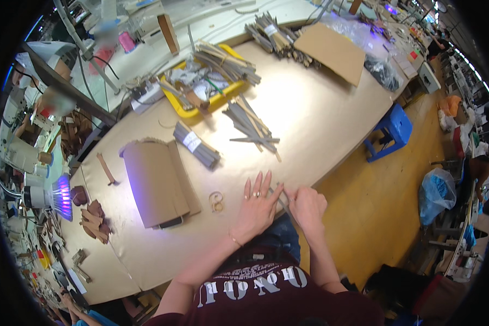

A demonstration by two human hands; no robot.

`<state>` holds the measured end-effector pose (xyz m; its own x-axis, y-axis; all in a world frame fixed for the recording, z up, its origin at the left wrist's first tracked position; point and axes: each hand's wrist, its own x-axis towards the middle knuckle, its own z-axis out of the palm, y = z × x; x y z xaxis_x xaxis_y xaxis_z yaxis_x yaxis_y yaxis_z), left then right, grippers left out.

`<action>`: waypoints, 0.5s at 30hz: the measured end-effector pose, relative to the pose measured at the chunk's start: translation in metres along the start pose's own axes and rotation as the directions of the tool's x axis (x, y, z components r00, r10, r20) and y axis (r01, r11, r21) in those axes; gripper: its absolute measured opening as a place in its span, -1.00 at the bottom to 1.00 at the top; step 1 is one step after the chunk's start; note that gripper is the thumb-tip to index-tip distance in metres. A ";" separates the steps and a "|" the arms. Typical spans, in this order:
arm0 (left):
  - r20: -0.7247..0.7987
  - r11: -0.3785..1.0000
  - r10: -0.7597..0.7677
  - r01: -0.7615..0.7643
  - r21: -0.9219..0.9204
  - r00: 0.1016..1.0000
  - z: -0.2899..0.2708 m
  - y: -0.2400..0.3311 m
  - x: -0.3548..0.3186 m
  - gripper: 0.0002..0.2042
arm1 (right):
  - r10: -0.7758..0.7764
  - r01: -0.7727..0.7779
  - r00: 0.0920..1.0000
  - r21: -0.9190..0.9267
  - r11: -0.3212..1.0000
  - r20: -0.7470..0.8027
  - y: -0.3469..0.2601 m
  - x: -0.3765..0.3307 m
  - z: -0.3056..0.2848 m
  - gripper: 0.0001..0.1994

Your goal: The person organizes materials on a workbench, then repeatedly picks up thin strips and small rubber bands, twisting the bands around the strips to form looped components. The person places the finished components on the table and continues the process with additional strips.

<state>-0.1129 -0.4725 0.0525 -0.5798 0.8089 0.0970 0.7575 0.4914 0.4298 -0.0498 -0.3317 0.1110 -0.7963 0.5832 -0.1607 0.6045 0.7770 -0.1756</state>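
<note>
My left hand (259,209) lies flat on the table's front edge, fingers stretched out, with rings on it. A thin grey strip (281,200) runs between it and my right hand (308,207). My right fingers are closed on that strip; its ends are partly hidden by the hands. Left of my left hand lie small tan rings or bands (217,202). Beyond the hands are a loose pile of grey and tan strips (249,126) and a bundle of grey strips (196,145) with a white wrap.
A curved brown cardboard piece (153,185) stands on the left. Behind sits a yellow tray (186,112) holding scraps and strip bundles. More strips (277,38) and a flat cardboard sheet (334,50) lie at the far side. A blue stool (395,129) stands beyond the right edge.
</note>
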 end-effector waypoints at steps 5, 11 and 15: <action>-0.057 0.994 -0.021 0.015 -0.109 0.998 -0.003 0.002 -0.008 -0.42 | -0.065 0.068 0.992 0.022 0.997 -0.107 0.023 0.045 -0.051 -0.62; 0.007 0.988 -0.133 0.133 -0.082 0.991 -0.013 0.008 -0.053 -0.32 | -0.302 0.428 0.886 0.370 0.825 -0.352 0.003 0.215 -0.078 -0.55; 0.023 0.991 -0.136 0.136 0.010 0.990 -0.010 -0.001 -0.060 -0.32 | -0.198 0.323 0.920 0.368 0.872 -0.339 -0.036 0.366 -0.075 -0.54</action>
<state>-0.0818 -0.5248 0.0556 -0.6705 0.7417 0.0171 0.6746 0.5999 0.4300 -0.3643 -0.1284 0.1317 -0.8595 0.4632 0.2161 0.2781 0.7786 -0.5625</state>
